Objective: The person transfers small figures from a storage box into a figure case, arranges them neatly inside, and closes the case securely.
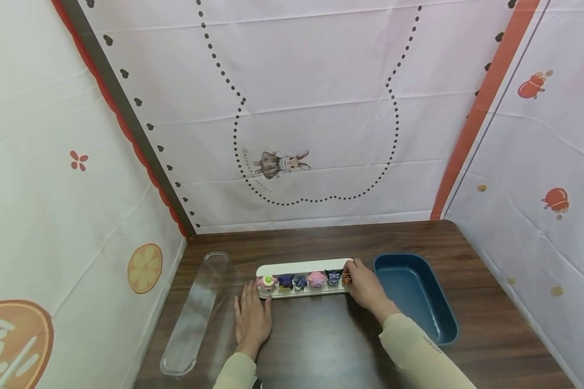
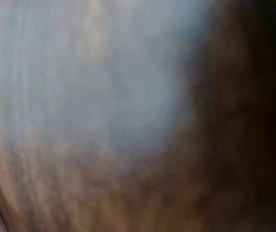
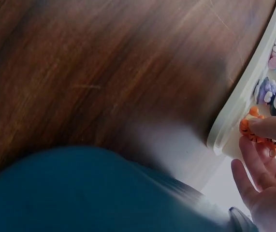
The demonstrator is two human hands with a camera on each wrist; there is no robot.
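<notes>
A long white tray (image 1: 302, 267) lies across the table, with several small cartoon figurines in a row in it. At its right end my right hand (image 1: 367, 286) pinches an orange tiger figurine (image 3: 252, 126) between thumb and fingers. Beside that one sits a dark purple figurine (image 1: 333, 277), then a pink figurine (image 1: 316, 279) further left. My left hand (image 1: 253, 320) lies with straight fingers at the tray's left end, its fingertips by a pink figurine with a white-and-green top (image 1: 266, 282). The left wrist view is mostly blurred tabletop.
A deep blue plastic bin (image 1: 405, 259) stands right of the tray, close to my right forearm. On the left lies a long clear plastic cover (image 1: 194, 319). Printed white cloth (image 1: 321, 124) walls the table at the back and both sides.
</notes>
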